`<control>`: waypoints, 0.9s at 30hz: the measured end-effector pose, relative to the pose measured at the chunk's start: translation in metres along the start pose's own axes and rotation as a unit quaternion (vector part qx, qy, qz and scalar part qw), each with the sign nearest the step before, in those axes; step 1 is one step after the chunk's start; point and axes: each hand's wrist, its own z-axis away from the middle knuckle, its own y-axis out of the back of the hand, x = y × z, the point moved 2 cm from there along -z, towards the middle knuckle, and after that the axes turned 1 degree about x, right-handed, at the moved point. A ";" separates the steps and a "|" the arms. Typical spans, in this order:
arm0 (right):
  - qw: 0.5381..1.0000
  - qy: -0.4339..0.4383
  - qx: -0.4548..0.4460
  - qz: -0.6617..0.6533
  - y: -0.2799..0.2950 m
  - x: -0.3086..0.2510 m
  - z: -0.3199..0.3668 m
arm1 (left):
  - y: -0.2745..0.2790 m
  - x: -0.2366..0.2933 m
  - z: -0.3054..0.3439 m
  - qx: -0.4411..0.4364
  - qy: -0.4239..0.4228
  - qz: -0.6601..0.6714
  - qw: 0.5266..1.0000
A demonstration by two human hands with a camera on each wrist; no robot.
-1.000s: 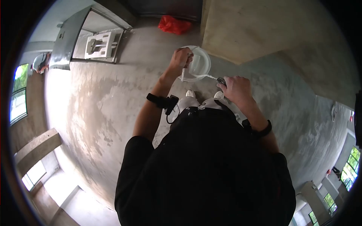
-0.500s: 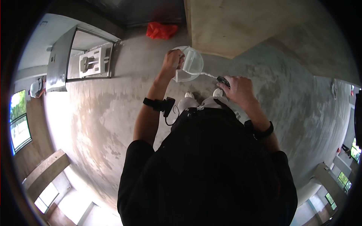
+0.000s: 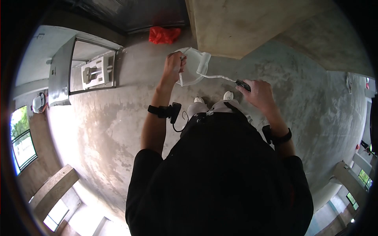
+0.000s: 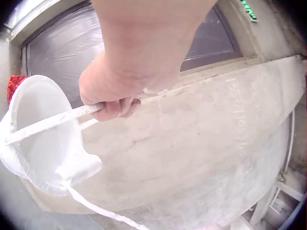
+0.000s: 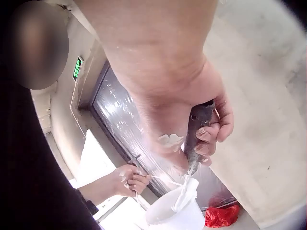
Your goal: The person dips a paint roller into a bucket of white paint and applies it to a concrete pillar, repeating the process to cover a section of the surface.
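Note:
My left hand (image 3: pixel 173 67) grips the handle of a white bucket (image 4: pixel 41 84), its fingers curled round the bar. The bucket's mouth shows in the left wrist view, with white coating on its inner wall. In my right hand (image 3: pixel 258 93) is a paint roller by its black grip (image 5: pixel 199 127), fingers wrapped round it. The white-coated roller head (image 3: pixel 203 63) lies at the bucket's right rim, and its whitened metal rod runs right to the grip. White smears mark the right hand in the right wrist view.
A red plastic bag (image 3: pixel 164 35) lies on the floor beyond the bucket. A large beige wall panel (image 3: pixel 232 31) stands ahead to the right. At left, an open metal door (image 3: pixel 61 72) stands beside a white foam block (image 3: pixel 95 73). My white shoes (image 3: pixel 228 95) are just below the bucket.
The roller head has moved from inside the bucket to its right rim, as my right hand drew away to the right. The left hand keeps its grip; the head view has shifted.

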 end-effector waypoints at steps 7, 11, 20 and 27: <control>0.998 -0.043 -0.037 -0.034 0.001 -0.002 -0.001 | 0.000 0.002 -0.002 0.015 0.012 -0.002 1.000; 0.999 -0.036 -0.028 -0.018 -0.007 -0.008 -0.005 | -0.004 0.002 0.000 0.009 0.011 -0.007 1.000; 1.000 -0.018 -0.013 0.015 -0.025 -0.016 -0.013 | -0.009 0.000 -0.002 -0.003 0.009 -0.005 1.000; 1.000 -0.028 -0.008 0.010 -0.012 -0.006 -0.003 | -0.006 -0.002 -0.006 -0.002 0.019 -0.005 1.000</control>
